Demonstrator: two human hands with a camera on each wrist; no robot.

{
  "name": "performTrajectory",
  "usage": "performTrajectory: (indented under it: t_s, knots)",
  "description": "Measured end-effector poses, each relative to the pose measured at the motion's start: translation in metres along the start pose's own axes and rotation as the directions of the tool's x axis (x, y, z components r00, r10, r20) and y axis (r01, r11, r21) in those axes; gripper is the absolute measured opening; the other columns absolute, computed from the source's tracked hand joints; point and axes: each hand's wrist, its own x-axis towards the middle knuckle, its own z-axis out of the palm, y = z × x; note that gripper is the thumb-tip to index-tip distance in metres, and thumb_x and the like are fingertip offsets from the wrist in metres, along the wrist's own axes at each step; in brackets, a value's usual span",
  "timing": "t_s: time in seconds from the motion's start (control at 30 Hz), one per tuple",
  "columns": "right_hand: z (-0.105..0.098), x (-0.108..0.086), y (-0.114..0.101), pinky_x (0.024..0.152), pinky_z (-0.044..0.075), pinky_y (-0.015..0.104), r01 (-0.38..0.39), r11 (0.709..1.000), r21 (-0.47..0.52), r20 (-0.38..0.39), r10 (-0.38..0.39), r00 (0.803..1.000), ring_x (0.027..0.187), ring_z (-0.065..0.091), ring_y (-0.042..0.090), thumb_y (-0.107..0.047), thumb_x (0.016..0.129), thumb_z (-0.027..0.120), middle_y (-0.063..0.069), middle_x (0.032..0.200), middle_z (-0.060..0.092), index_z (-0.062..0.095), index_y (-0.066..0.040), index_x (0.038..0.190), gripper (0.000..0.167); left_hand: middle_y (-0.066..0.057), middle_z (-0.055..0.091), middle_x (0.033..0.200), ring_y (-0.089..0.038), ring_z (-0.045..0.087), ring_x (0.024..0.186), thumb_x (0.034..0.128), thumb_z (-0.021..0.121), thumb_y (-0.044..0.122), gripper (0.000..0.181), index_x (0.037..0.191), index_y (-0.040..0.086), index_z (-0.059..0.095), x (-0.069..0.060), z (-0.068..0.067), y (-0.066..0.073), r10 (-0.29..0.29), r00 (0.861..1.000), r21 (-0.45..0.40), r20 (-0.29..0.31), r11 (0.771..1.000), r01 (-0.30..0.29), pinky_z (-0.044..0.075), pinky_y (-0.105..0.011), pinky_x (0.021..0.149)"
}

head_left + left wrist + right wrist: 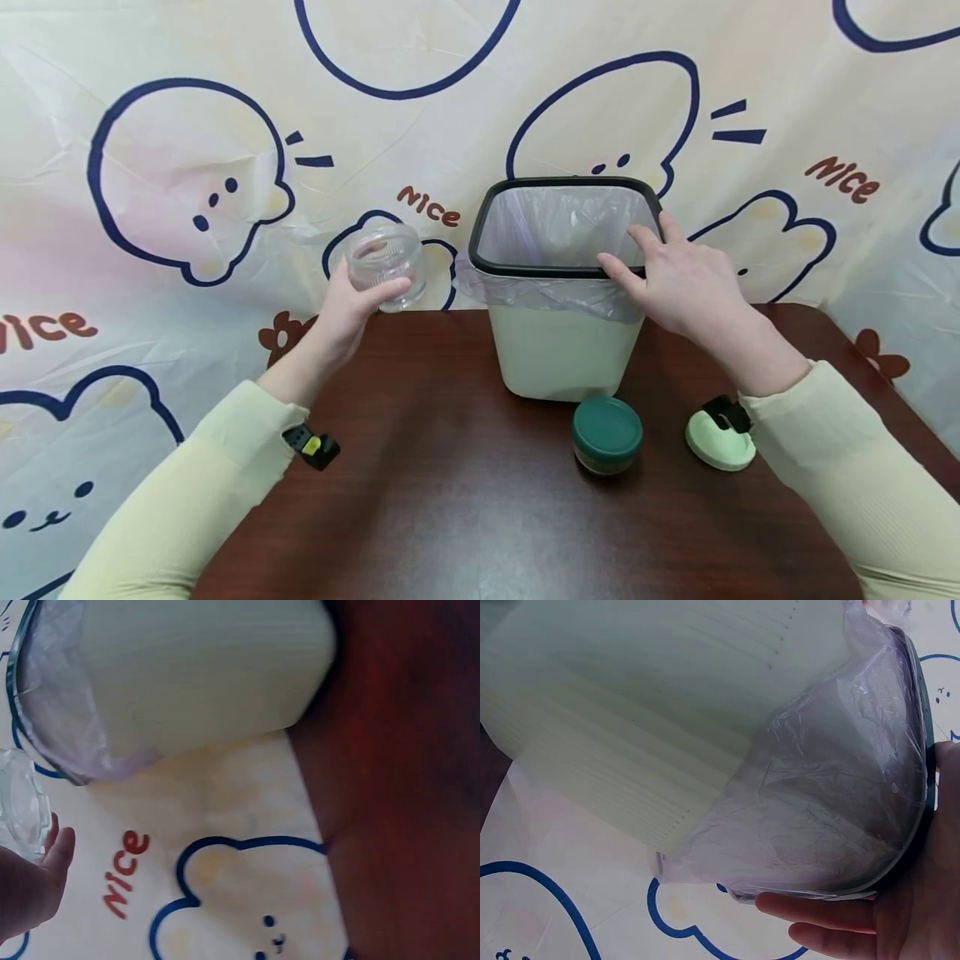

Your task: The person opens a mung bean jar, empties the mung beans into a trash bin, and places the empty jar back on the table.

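Up at the left of the head view, my left hand (348,308) grips a clear glass jar (387,262), raised above the table and apart from the bin. The jar (26,806) shows only in part at the edge of the left wrist view. My right hand (690,283) holds the front right corner of a pale trash bin (566,350), thumb and fingers spread about its black rim (558,271). A thin plastic bag (825,787) lines the bin and folds over the outside. The bin's bottom inside is hidden.
In front of the bin stands a small jar with a dark green lid (607,427). A light green round lid (718,442) lies to its right, partly behind the right wrist's camera. The brown table (450,500) meets a cartoon-printed cloth (187,167) at the back.
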Motion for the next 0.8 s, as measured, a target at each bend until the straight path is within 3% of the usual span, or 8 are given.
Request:
performTrajectory:
  t_s: [0.3, 0.47, 0.63, 0.8]
  knots:
    - [0.0, 0.001, 0.001, 0.062, 0.05, 0.052, 0.004, 1.0, 0.004, -0.001, -0.004, 1.0, 0.097, 0.057, 0.052, -0.074, 0.092, 0.016, 0.035, 0.151, 0.017, 0.032, -0.007, 0.15, 0.09, -0.013, 0.041, 0.14, -0.027, 0.04, 0.123, 0.0846, 0.072, 0.015, 0.078, 0.147, 0.008, 0.025, -0.027, -0.008, -0.035, -0.111, 0.993, 0.176, -0.043, 0.978, 0.117, 0.035, -0.047, 0.104]
    - [-0.001, 0.0, 0.001, 0.062, 0.05, 0.053, 0.005, 1.0, 0.0, -0.001, -0.005, 1.0, 0.098, 0.056, 0.052, -0.073, 0.092, 0.017, 0.035, 0.151, 0.019, 0.032, -0.007, 0.15, 0.089, -0.015, 0.044, 0.139, -0.031, 0.042, 0.124, 0.0822, 0.077, 0.025, 0.085, 0.146, 0.007, 0.024, -0.037, -0.011, -0.057, -0.141, 0.988, 0.338, -0.063, 0.928, 0.154, 0.037, -0.051, 0.102]
    - [-0.001, 0.0, 0.0, 0.061, 0.05, 0.052, 0.002, 1.0, 0.0, 0.007, -0.002, 1.0, 0.099, 0.056, 0.053, -0.074, 0.092, 0.016, 0.034, 0.151, 0.016, 0.031, -0.007, 0.15, 0.09, -0.013, 0.048, 0.136, -0.031, 0.046, 0.12, 0.0789, 0.082, 0.028, 0.084, 0.142, 0.009, 0.03, -0.045, -0.011, -0.082, -0.149, 0.987, 0.404, -0.065, 0.9, 0.163, 0.042, -0.05, 0.096]
    - [0.0, 0.0, 0.0, 0.059, 0.05, 0.05, 0.0, 1.0, -0.003, 0.011, 0.0, 1.0, 0.098, 0.057, 0.052, -0.074, 0.092, 0.016, 0.035, 0.152, 0.015, 0.031, -0.007, 0.15, 0.09, -0.014, 0.044, 0.137, -0.031, 0.042, 0.122, 0.0768, 0.083, 0.036, 0.089, 0.143, 0.007, 0.032, -0.057, -0.008, -0.098, -0.202, 0.97, 0.477, -0.138, 0.844, 0.244, 0.041, -0.052, 0.097]
